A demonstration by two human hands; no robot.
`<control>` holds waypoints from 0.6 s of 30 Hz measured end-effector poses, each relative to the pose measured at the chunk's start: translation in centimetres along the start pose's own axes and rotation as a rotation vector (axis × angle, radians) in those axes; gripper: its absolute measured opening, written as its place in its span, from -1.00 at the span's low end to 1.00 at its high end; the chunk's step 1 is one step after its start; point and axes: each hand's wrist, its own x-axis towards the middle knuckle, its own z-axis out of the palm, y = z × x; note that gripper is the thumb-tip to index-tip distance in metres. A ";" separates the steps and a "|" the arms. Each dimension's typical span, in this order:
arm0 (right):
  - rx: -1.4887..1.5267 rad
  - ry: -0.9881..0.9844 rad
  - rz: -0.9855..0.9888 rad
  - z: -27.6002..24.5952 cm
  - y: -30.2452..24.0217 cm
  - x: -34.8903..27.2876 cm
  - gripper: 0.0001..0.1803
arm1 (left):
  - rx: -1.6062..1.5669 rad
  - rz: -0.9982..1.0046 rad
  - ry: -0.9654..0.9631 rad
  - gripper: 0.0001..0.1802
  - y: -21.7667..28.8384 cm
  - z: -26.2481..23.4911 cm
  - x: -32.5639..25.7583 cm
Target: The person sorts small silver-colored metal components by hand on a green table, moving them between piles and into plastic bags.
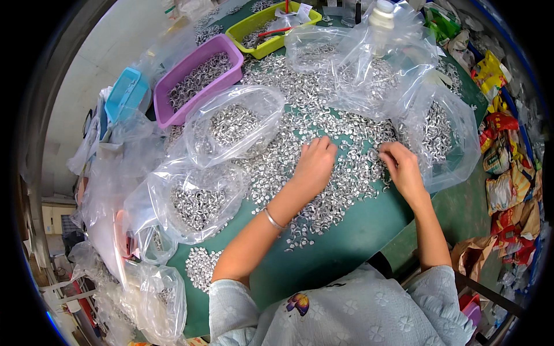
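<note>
Small silvery curved metal pieces (352, 173) lie in a wide loose spread over the green table (283, 277). My left hand (317, 165) rests over the middle of the spread, fingers curled down among the pieces; what they pinch, if anything, is hidden. To its right, my right hand (402, 167) is at the spread's right edge with thumb and fingers bent together, and whatever is between them is too small to make out. Just beyond that hand stands an open clear plastic bag (456, 167) partly filled with the same metal pieces.
Two more open clear bags (262, 106) (199, 228) hold pieces on the left. A purple basin (231, 52), a lime-green basin (314, 17) and a light-blue tray (124, 92) stand farther back. A separate small pile (201, 268) lies near the left front. Colourful packets (502, 190) line the right side.
</note>
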 end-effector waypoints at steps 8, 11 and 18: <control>-0.031 0.074 -0.011 0.1 0.9 -0.7 -0.89 | -0.384 -0.077 0.168 -0.93 -0.3 -0.8 -1.2; -0.107 0.075 -0.002 0.3 0.4 -1.1 -0.88 | -1.265 -0.480 0.120 -0.88 0.5 -1.8 -1.9; -0.288 -0.013 0.010 1.0 0.4 -1.3 -0.89 | -1.867 -0.774 0.024 -0.69 2.6 -3.3 -3.3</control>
